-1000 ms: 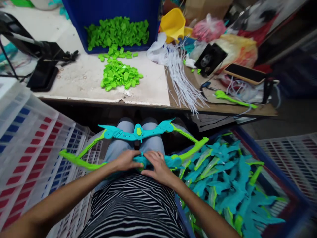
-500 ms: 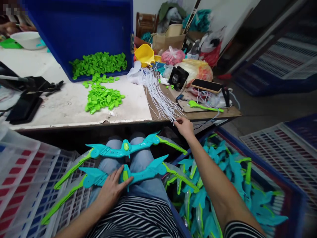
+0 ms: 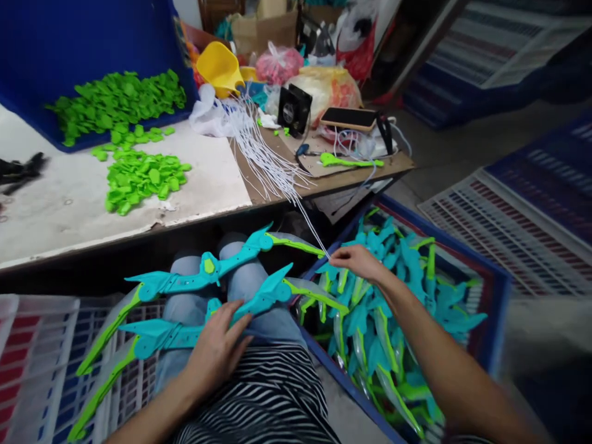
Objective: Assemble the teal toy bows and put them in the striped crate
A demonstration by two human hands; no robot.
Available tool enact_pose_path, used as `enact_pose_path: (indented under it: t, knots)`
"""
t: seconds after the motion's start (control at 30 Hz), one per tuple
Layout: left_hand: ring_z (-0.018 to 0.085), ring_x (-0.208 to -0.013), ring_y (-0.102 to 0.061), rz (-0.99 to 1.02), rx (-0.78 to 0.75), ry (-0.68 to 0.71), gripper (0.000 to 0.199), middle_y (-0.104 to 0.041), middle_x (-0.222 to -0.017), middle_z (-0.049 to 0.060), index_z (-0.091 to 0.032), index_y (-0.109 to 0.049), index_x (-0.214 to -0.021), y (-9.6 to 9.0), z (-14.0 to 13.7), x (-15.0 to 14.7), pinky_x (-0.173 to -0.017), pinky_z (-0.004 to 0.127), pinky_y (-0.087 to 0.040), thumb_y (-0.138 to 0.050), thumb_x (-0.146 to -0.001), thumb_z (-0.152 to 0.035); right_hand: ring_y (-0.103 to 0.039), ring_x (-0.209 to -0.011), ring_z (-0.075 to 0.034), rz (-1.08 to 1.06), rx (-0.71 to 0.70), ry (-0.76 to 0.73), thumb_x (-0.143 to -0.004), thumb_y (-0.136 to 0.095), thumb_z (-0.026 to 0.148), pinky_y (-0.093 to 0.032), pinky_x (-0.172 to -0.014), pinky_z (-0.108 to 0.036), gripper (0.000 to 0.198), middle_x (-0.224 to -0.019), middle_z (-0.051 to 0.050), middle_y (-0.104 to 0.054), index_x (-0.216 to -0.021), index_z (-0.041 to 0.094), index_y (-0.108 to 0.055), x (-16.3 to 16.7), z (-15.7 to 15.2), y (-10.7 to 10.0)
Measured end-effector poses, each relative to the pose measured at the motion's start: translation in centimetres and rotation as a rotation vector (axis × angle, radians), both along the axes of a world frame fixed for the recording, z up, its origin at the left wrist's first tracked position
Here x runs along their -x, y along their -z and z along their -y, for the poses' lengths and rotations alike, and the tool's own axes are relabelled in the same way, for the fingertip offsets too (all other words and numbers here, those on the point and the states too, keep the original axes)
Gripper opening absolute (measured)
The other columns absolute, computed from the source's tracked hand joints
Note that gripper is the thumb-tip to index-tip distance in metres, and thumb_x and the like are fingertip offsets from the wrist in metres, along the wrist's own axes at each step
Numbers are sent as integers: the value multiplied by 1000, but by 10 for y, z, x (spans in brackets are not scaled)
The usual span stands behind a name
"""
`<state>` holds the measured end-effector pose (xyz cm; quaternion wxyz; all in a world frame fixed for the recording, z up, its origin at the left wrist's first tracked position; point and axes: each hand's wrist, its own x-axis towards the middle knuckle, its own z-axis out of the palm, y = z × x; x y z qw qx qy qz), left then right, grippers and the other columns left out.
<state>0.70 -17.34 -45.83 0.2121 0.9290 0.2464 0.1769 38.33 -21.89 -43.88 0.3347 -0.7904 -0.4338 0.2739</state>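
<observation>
The near bow [image 3: 264, 295] lies across the lap [image 3: 275, 333], its long axis from 8 to 2 o'clock. The left hand [image 3: 219, 345], the nearer of the 2, is laid over its middle; I cannot tell if it grips. The right hand [image 3: 358, 260] pinches narrowly on white cords [image 3: 264, 154], which run to 11 o'clock onto the desk [image 3: 215, 165]; from it, the near bow's middle lies at 8 o'clock. The far bow [image 3: 209, 265] is at the left hand's 12 o'clock, a crate [image 3: 504, 308] of bows at its 3.
</observation>
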Motion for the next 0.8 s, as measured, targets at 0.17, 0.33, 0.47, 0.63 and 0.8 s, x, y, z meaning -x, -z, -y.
enact_pose_path:
  t: [0.17, 0.33, 0.47, 0.63, 0.8]
  knots:
    - [20, -99, -63, -118, 627, 256, 27, -68, -107, 9, -16, -67, -106, -2, 17, -75, -90, 34, -51, -51, -88, -27, -61, -58, -17, -315, 43, 198, -55, -74, 50, -48, -57, -29, 35, -60, -3, -68, -66, 17, -70, 33, 104, 31]
    - [18, -85, -65, -324, 1091, 166, 28, -70, -99, 8, -12, -67, -106, 32, 40, -147, -77, 30, -52, -51, -84, -20, -62, -62, -19, -176, -90, 484, -62, -68, 56, -49, -62, -33, 41, -68, -6, -70, -72, 17, -70, 69, 146, 57]
    - [12, -69, -62, -325, 1395, -47, 25, -69, -86, 7, -9, -64, -105, 54, 53, -176, -60, 21, -48, -52, -85, -17, -56, -56, -16, 137, -158, 490, -75, -59, 53, -46, -57, -32, 38, -69, -5, -69, -77, 18, -71, 79, 150, 67]
    - [9, -61, -58, -271, 1528, -150, 16, -66, -77, 5, -9, -63, -96, 65, 57, -188, -59, 20, -47, -52, -85, -13, -62, -70, -19, 409, -264, 338, -86, -53, 39, -49, -68, -34, 26, -73, -5, -70, -76, 22, -69, 80, 151, 69]
    - [8, -59, -58, -242, 1556, -174, 17, -66, -75, 5, -9, -62, -99, 67, 55, -190, -59, 20, -47, -51, -86, -12, -64, -75, -20, 491, -304, 206, -89, -52, 32, -50, -71, -36, 22, -76, -5, -71, -79, 22, -68, 86, 150, 73]
